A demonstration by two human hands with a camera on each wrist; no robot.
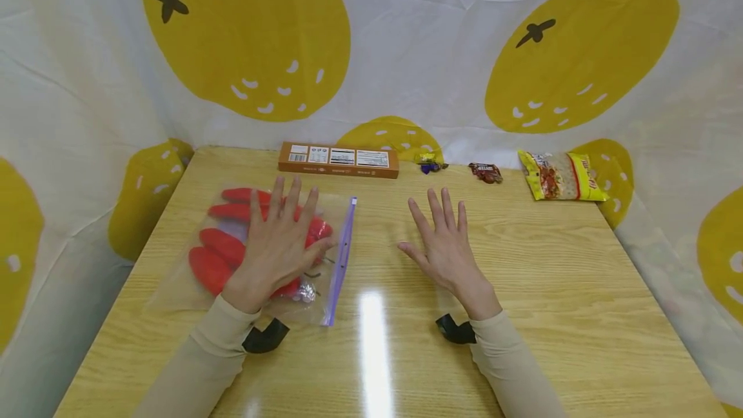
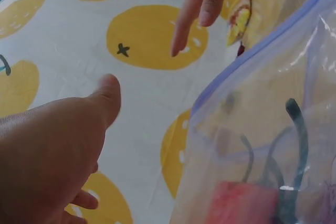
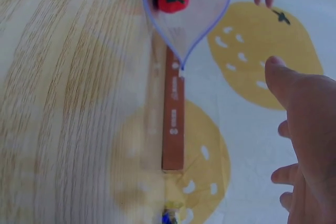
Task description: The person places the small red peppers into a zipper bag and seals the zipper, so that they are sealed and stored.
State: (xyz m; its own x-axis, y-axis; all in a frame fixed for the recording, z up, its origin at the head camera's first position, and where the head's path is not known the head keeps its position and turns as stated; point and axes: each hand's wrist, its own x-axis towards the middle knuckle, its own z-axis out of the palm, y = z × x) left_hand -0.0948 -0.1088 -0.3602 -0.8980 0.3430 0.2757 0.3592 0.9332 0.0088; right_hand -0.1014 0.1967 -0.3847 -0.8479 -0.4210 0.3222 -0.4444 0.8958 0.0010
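Observation:
My left hand (image 1: 275,247) is held with fingers spread over a clear zip bag (image 1: 339,263), which overlaps it in the head view. Several red pepper-shaped pieces (image 1: 211,269) with dark green stems fill the bag, and part of them is hidden behind the hand. A purple zip strip runs along its right side; in the left wrist view the bag's purple edge (image 2: 236,64) stands near my thumb. To the right, my right hand (image 1: 447,247) is spread palm down above the wooden table, holding nothing. The bag's mouth (image 3: 184,59) shows bowed apart in the right wrist view.
Along the table's back edge lie a long brown box (image 1: 338,161), a small purple-and-yellow wrapped piece (image 1: 431,165), a dark red wrapped snack (image 1: 486,173) and a yellow food packet (image 1: 562,177). A white cloth with yellow fruit prints (image 1: 406,37) encloses the back and sides.

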